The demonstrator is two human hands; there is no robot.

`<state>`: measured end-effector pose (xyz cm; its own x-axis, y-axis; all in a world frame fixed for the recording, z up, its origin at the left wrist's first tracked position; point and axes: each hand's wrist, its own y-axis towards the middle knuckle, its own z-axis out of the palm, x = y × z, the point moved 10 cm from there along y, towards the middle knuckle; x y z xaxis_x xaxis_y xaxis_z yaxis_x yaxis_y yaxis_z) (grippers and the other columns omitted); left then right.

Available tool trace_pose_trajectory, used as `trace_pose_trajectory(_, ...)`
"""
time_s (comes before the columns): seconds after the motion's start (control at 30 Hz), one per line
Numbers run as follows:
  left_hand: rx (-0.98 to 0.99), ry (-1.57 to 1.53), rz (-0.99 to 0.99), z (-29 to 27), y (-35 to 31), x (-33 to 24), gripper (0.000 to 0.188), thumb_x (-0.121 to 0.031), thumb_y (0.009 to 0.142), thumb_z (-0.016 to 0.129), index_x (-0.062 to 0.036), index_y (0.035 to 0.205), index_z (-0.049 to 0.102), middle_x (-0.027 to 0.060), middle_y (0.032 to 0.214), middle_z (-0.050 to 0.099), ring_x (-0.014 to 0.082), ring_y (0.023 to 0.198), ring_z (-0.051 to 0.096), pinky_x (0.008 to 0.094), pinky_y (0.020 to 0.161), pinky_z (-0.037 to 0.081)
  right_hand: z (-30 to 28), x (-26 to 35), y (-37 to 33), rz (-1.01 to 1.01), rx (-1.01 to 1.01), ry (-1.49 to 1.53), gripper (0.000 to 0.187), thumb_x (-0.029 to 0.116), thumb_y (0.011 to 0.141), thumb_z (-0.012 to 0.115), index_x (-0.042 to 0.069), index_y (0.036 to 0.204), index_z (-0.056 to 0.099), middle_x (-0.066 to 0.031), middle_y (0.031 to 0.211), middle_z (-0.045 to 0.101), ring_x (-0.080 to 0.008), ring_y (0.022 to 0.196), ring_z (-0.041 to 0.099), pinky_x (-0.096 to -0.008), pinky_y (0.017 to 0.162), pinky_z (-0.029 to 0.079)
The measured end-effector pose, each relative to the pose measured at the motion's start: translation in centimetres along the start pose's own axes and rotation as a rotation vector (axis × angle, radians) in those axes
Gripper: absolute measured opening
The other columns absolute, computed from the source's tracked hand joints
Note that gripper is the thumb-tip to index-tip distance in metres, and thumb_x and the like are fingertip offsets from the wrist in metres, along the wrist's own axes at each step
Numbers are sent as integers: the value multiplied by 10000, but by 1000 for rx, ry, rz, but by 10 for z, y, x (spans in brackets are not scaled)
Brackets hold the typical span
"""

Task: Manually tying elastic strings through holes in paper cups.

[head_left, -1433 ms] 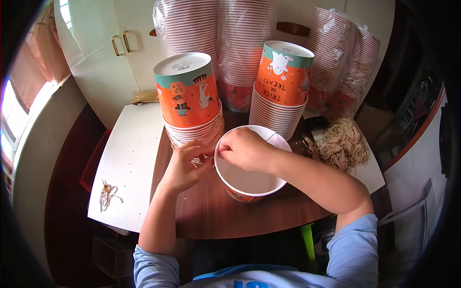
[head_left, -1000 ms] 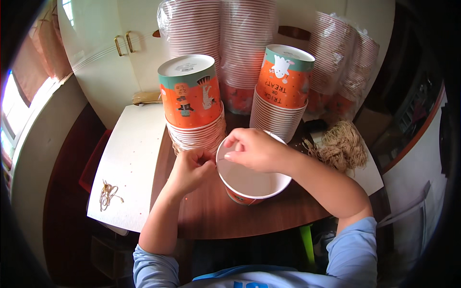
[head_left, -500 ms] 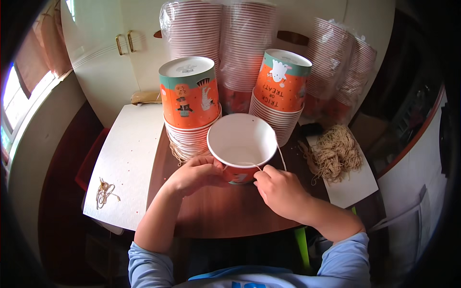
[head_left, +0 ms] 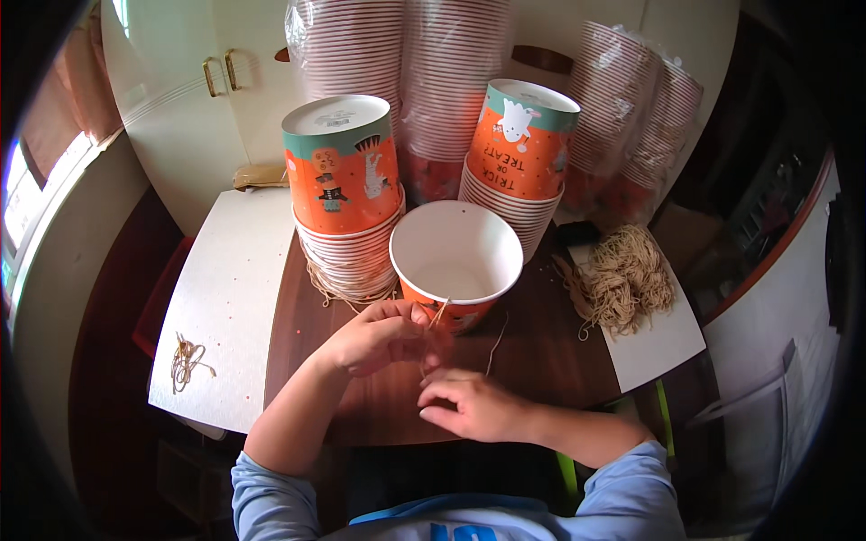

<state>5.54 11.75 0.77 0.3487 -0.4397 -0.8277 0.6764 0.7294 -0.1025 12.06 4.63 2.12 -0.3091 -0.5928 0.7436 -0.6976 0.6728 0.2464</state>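
Note:
A paper bucket (head_left: 458,252) with a white inside and an orange printed outside stands upright, mouth up, in the middle of the table. Thin beige string (head_left: 445,311) hangs over its near rim. My left hand (head_left: 383,338) is closed at that rim, pinching the string against the bucket's front. Nearer to me, my right hand (head_left: 474,406) has its fingers bent round what appears to be the same string, slightly blurred. A loose length of string (head_left: 496,347) curves up from behind that hand onto the brown tabletop. The fingertips of both hands are partly hidden.
Upside-down bucket stacks stand behind at left (head_left: 343,171) and right (head_left: 519,153), string looped round the left one's base. Plastic-wrapped stacks (head_left: 456,81) rise behind. A string heap (head_left: 627,281) lies at right, a small bundle (head_left: 189,362) at left.
My right hand has moved from the bucket's rim down towards me. My left hand has shifted to the string at the front rim. The view has moved slightly.

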Motion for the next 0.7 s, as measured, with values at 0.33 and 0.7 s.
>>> trace_pose_trajectory(0.33, -24, 447, 111, 11, -6, -8, 89, -88, 902, 568, -14, 951, 574, 32, 849, 628, 51, 739, 549, 212, 642, 453, -78, -5, 13, 144, -456, 104, 168, 149, 848, 680, -14, 846, 640, -76, 773, 635, -111, 651, 595, -242, 588, 479)
trace_pose_trajectory(0.7, -235, 918, 342, 21, -18, -38, 251, -50, 806, 657, -13, 1046, 593, 5, 734, 564, 49, 667, 516, 213, 555, 425, -69, -35, 19, 228, -412, 286, 108, 74, 852, 658, -20, 906, 656, -19, 806, 665, -59, 743, 596, -220, 674, 494)
